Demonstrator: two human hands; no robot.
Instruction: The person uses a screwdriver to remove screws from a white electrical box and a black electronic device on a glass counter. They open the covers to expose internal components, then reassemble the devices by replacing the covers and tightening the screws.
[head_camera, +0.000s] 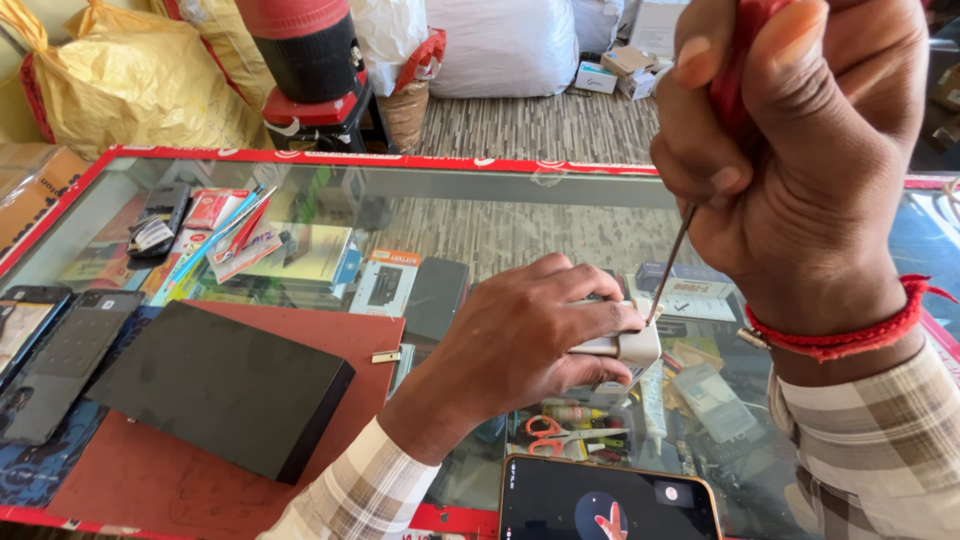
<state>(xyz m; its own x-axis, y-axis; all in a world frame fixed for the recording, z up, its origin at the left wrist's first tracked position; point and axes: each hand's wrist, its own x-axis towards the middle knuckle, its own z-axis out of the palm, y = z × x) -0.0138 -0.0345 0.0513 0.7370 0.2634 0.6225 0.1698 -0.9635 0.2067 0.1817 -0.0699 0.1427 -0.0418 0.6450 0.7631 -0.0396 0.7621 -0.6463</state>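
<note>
My left hand (520, 340) presses a small white charger block (628, 347) down on the glass counter top (480, 215), fingers wrapped over it. My right hand (800, 150) is raised close to the camera, gripping a red-handled screwdriver (735, 75). Its thin metal shaft (670, 265) slants down and the tip touches the top right edge of the white block. A red thread band circles my right wrist. Both sleeves are checked beige.
A black flat box (220, 385) lies on a red mat (150, 480) at the left, with phones (60, 360) beside it. A phone with a lit screen (608, 500) lies at the bottom edge. Scissors (570, 435) and packages show under the glass. Yellow sacks stand behind.
</note>
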